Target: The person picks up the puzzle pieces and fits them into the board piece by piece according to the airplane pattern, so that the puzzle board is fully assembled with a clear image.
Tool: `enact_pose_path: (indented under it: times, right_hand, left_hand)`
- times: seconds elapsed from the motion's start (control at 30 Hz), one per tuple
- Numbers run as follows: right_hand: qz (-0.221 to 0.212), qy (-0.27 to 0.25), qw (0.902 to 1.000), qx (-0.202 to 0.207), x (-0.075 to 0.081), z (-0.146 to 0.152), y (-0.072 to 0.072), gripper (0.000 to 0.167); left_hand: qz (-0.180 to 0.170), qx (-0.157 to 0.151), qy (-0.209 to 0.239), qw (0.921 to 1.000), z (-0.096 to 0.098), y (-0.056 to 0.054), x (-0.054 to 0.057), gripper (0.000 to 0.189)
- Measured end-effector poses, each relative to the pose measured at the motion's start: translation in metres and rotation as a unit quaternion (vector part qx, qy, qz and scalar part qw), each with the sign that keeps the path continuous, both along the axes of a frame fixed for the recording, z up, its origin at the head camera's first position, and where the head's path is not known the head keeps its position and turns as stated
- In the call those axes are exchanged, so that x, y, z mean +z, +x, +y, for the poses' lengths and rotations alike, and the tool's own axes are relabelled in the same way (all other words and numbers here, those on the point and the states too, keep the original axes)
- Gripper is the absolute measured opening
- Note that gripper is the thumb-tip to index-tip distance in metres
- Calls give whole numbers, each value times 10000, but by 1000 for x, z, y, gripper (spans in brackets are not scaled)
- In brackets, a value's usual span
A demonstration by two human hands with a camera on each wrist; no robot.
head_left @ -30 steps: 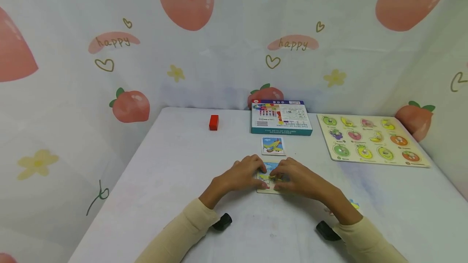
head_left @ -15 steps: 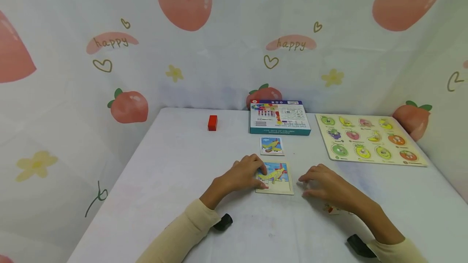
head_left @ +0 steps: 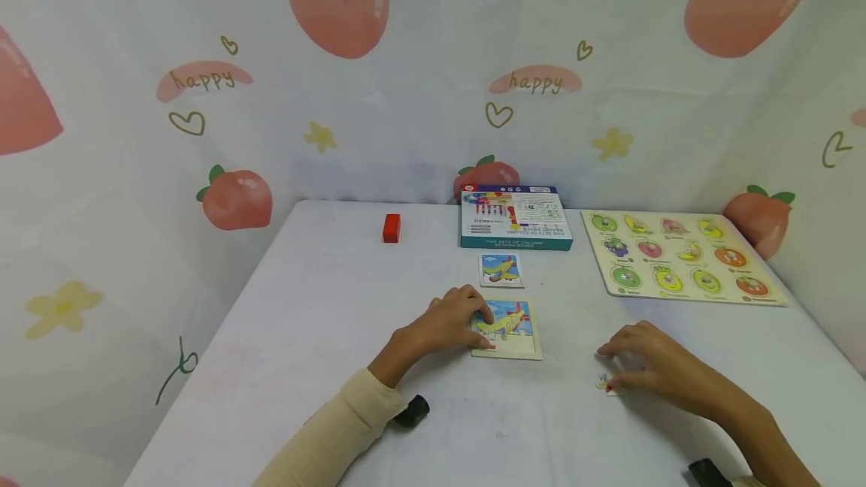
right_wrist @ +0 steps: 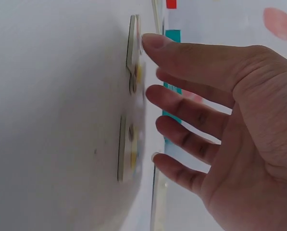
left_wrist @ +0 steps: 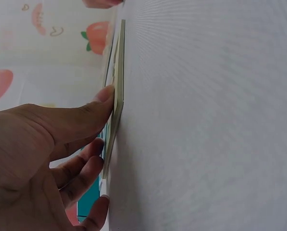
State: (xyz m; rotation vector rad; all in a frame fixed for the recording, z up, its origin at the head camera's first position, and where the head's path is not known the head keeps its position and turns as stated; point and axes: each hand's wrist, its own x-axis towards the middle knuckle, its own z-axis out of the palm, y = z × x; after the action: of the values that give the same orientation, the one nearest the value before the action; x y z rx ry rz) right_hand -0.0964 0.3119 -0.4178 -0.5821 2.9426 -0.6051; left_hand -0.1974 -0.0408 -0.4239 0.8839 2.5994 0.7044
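My left hand [head_left: 452,323] holds the left side of a small jigsaw puzzle board [head_left: 537,338], its thumb near the front corner. The board carries a yellow airplane picture against blue sky; its lower part shows bare pale wood, and the fingers cover its left edge. In the left wrist view the thumb presses on the thin board [left_wrist: 120,96]. To the right, my right hand [head_left: 655,363] hovers low over loose puzzle pieces [head_left: 602,382], fingers spread. The right wrist view has two pieces, one [right_wrist: 131,45] beside the thumb tip and another [right_wrist: 122,154] below the fingertips.
Behind the board lies a smaller picture card [head_left: 501,270] with a similar airplane. A teal-edged flat box [head_left: 517,243] stands at the back, and a red block [head_left: 392,228] to its left. A fruit puzzle board [head_left: 686,294] lies at the back right.
My right hand has left the puzzle board and moved right and nearer to me, over the loose pieces, uncovering the airplane picture. My left hand has stayed on the board.
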Motion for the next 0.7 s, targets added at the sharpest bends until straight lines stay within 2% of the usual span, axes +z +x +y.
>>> enact_pose_path:
  times: [0.27,0.7]
  right_hand:
    - [-131,111,9999,-1,-1,12,9,24]
    - [-118,277,9993,-222,-4,12,16,19]
  left_hand:
    - [24,-16,-64,10000,0,1,1,33]
    - [7,-19,-54,10000,0,-1,0,35]
